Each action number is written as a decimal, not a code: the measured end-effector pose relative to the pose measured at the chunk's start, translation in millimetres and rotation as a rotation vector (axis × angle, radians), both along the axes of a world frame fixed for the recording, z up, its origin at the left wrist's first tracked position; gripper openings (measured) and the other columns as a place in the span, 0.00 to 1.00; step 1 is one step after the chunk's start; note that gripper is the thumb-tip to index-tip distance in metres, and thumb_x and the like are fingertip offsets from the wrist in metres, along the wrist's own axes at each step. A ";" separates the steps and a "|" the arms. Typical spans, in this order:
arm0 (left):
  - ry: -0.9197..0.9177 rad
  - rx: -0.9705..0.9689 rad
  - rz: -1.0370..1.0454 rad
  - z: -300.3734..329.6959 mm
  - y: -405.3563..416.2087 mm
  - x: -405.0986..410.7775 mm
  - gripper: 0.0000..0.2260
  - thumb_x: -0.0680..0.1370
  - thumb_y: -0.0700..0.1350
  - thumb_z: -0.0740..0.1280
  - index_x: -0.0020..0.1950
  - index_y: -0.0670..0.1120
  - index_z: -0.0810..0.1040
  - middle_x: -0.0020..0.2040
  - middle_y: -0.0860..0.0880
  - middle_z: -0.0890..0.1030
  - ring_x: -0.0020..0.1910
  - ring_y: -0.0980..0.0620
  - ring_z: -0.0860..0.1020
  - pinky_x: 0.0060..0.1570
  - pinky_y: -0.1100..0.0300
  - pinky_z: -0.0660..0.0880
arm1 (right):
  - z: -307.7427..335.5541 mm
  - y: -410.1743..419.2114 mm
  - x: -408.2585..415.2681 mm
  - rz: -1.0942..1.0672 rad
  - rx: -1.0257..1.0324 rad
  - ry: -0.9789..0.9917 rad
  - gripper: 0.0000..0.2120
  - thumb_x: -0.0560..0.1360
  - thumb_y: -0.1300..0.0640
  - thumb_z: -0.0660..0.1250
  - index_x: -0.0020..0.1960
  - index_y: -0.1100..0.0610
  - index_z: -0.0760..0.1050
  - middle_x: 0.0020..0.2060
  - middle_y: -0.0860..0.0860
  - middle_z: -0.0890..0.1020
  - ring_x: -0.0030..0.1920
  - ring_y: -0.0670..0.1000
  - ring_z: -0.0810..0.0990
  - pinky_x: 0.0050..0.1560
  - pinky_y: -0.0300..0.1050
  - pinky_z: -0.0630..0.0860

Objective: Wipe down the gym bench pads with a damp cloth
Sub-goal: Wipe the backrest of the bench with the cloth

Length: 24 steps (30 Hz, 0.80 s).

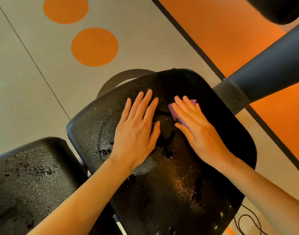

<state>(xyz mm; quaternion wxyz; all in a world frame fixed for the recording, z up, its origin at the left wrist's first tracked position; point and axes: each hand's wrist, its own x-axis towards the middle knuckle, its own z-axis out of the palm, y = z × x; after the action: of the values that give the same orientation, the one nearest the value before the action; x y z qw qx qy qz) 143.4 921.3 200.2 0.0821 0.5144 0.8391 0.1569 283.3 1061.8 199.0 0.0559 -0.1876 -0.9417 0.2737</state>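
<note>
A black textured bench pad [170,184] fills the middle of the view, wet with droplets and shiny patches. My left hand [138,131] lies flat on its upper middle, fingers straight and spread. Just to the right, my right hand [196,128] presses a purple cloth [175,112] flat against the pad with straight fingers; only the cloth's edges show beside and beyond the fingers. A second black pad [31,180], also wet, sits at the lower left, separated by a narrow gap.
A thick dark padded arm of a machine [267,70] slants in from the upper right, close to the pad's far corner. The floor is grey with orange circles [94,46] and an orange zone edged by a black strip. A black cable [250,219] lies at the lower right.
</note>
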 end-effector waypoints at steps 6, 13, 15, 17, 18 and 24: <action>0.000 -0.032 0.107 5.2 -33.5 -0.8 0.25 0.83 0.53 0.53 0.79 0.47 0.58 0.81 0.48 0.54 0.80 0.50 0.49 0.79 0.50 0.45 | -3.6 41.8 -108.0 -0.128 -0.014 -0.016 0.23 0.82 0.53 0.55 0.76 0.55 0.57 0.77 0.51 0.57 0.77 0.49 0.50 0.77 0.47 0.45; -0.028 -0.022 0.286 5.5 -69.9 0.7 0.27 0.83 0.54 0.53 0.80 0.46 0.54 0.81 0.47 0.50 0.81 0.50 0.46 0.79 0.52 0.42 | -0.1 -13.3 14.2 0.004 -0.043 0.001 0.25 0.80 0.52 0.56 0.75 0.55 0.57 0.76 0.48 0.59 0.77 0.47 0.52 0.76 0.45 0.48; -0.002 -0.032 0.295 4.0 -69.3 2.1 0.27 0.83 0.53 0.54 0.80 0.46 0.55 0.81 0.46 0.51 0.81 0.49 0.47 0.79 0.52 0.42 | -0.5 3.9 -38.5 -0.037 -0.027 -0.019 0.24 0.81 0.53 0.57 0.75 0.56 0.59 0.76 0.51 0.60 0.77 0.49 0.52 0.76 0.47 0.48; 0.011 -0.030 0.304 2.4 -68.0 2.7 0.27 0.82 0.53 0.54 0.80 0.45 0.56 0.81 0.46 0.52 0.81 0.48 0.48 0.79 0.51 0.44 | 0.0 22.0 -106.0 -0.078 -0.042 -0.032 0.24 0.82 0.52 0.56 0.76 0.56 0.59 0.76 0.52 0.59 0.77 0.50 0.51 0.77 0.51 0.47; 0.013 -0.025 0.303 1.7 -67.7 3.1 0.27 0.82 0.52 0.54 0.79 0.45 0.56 0.81 0.45 0.53 0.81 0.48 0.48 0.79 0.50 0.45 | 1.9 24.6 -122.7 -0.096 -0.042 -0.024 0.24 0.82 0.50 0.56 0.76 0.56 0.59 0.76 0.52 0.59 0.78 0.50 0.51 0.78 0.52 0.46; 0.007 0.002 0.312 0.4 -67.8 2.8 0.27 0.82 0.52 0.55 0.79 0.45 0.56 0.81 0.46 0.53 0.81 0.48 0.48 0.79 0.50 0.45 | 1.6 -33.3 9.2 0.043 0.036 -0.038 0.27 0.80 0.47 0.55 0.76 0.55 0.57 0.76 0.50 0.60 0.77 0.49 0.52 0.76 0.51 0.54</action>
<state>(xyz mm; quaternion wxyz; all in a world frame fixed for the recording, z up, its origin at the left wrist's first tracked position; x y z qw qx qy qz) 146.3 853.5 200.6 0.0535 0.3782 0.9090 0.1667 292.5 1028.5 200.6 0.0357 -0.1715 -0.9511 0.2543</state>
